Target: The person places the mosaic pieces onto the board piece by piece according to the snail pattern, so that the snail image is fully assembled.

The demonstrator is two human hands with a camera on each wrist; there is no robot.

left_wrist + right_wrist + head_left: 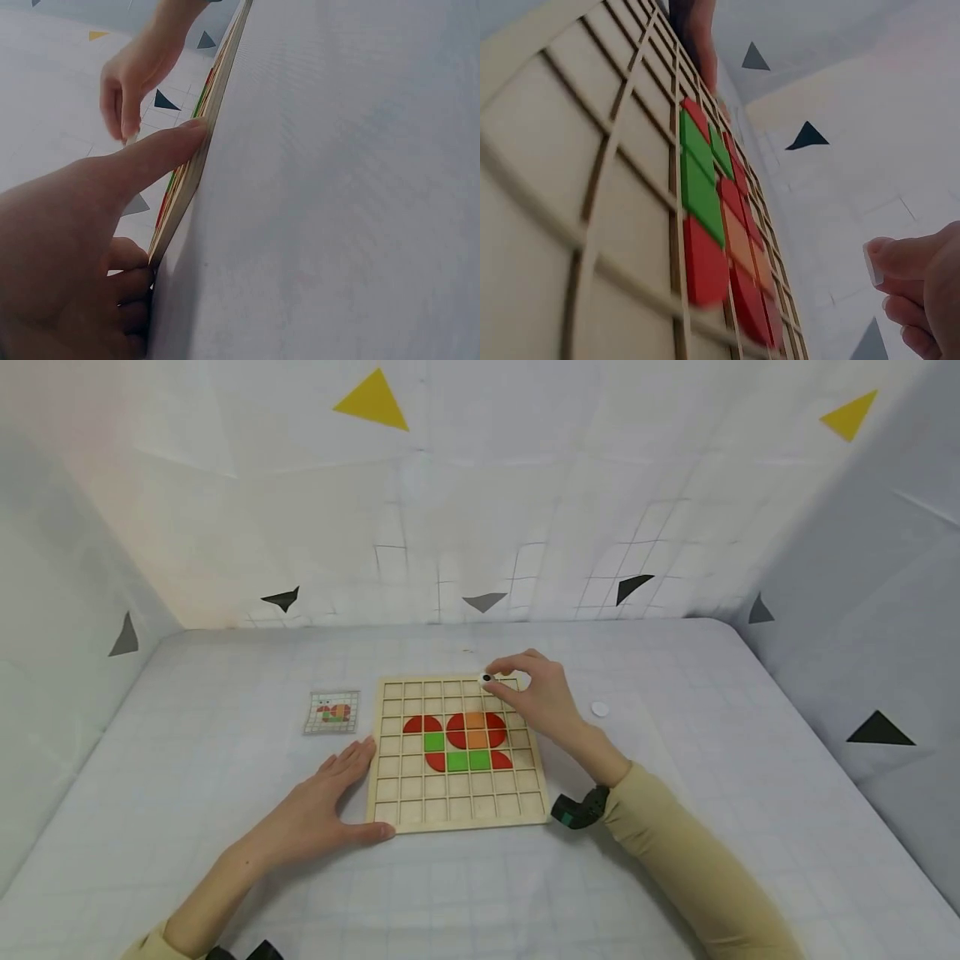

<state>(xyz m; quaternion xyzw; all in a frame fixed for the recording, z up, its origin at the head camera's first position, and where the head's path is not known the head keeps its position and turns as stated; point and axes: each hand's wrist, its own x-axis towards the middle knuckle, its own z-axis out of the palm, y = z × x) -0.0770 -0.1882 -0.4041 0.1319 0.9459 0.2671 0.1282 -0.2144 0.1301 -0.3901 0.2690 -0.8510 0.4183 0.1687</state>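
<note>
A square wooden grid board [386, 789] lies on the table. Set in its cells are red curved pieces [423, 724], green squares [434, 742] and orange squares [476, 720]. My left hand [318, 806] touches the board's near left corner, thumb on the front edge and straight fingers along the left side. Over the board's far right part, my right hand [551, 697] pinches a small white disc with a black dot [486, 678], like an eye, between thumb and forefinger. In the right wrist view this disc [873, 263] shows edge-on at the fingertips, above the board's surface.
Left of the board lies a small picture card [332, 712] showing a similar coloured pattern on a grid. A loose white disc [599, 709] is on the table to the right, near the right forearm. White sheeting with yellow and black triangles surrounds the table.
</note>
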